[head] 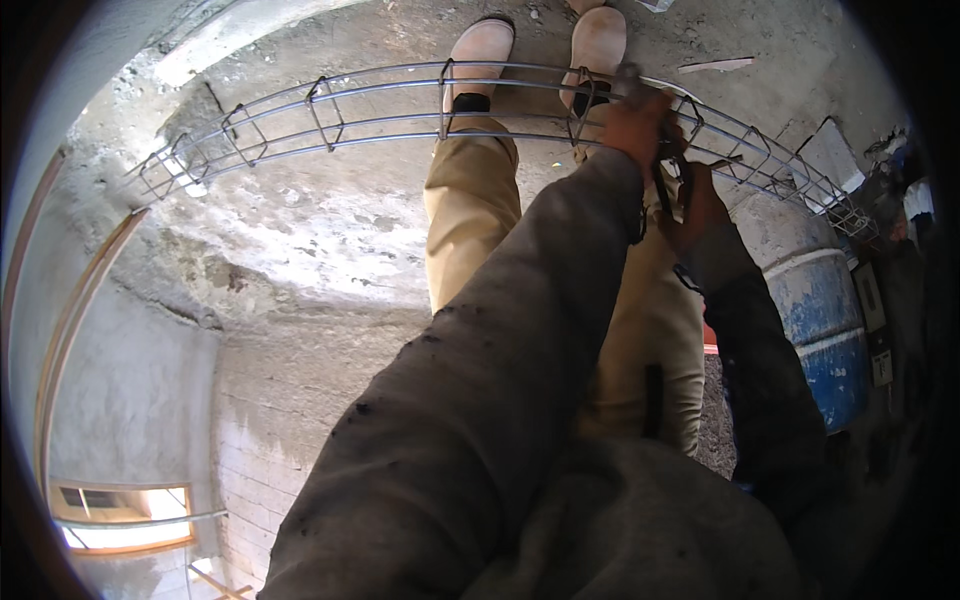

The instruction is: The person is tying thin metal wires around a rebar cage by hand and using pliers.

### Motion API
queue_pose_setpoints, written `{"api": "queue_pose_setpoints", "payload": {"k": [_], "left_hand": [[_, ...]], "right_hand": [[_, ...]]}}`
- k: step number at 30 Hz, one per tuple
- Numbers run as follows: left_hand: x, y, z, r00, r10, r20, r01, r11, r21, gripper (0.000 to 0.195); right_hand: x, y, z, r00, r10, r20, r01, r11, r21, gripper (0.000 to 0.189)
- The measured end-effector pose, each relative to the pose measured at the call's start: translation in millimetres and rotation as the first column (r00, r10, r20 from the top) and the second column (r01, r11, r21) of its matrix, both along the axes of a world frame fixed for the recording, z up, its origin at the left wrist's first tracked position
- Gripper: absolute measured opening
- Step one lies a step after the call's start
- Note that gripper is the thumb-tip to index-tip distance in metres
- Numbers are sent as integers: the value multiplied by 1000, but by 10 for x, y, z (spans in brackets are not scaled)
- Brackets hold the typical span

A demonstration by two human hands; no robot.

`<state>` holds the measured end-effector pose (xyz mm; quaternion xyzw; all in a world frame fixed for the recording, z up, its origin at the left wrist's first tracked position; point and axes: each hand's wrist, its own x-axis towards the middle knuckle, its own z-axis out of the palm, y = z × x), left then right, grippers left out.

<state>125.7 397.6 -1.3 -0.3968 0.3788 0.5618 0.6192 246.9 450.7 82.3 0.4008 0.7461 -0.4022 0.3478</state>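
A long rebar cage (390,124), made of several thin bars joined by bent stirrups, runs across in front of my shins and shoes. My left hand (636,129) is closed at the cage, right of its middle, over the bars beside a stirrup. Blur hides its fingertips and the small dark thing near them. Just below it, my right hand (696,201) grips the dark handles of a hand tool (670,176) that looks like pincers. The tool's head is hidden behind my left hand. Dark sleeves cover both arms.
A blue plastic drum (821,330) with dried cement stains stands at the right, near a pale block (829,161). A wood strip (716,65) lies on the rough floor. Long wooden boards (82,300) and a wood-framed window (124,517) show at the left.
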Motion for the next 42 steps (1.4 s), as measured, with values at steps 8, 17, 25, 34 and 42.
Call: {"api": "queue_pose_setpoints", "payload": {"k": [8,17,25,34,42], "left_hand": [[-111,-254,722,559,-375,-740,538,843,-21,52],[-577,-786,1106,-224,-547,-807,567,601,-564,22],[-140,-907,1324,509,-703,-497,662,689,-296,12],[949,-586,1871,679,-338,-651,351,929,-116,16],[1697,-668,1839,410,-503,-761,488,826,-283,18]], "right_hand": [[13,-48,506,643,-681,351,685,306,-661,43],[-371,-985,747,542,-840,20,552,339,-762,25],[643,-1544,390,433,-901,-32,650,337,-681,38],[1969,-657,-749,775,-583,-245,612,788,60,36],[1670,-106,-1302,840,-467,-277,532,810,248,36]]}}
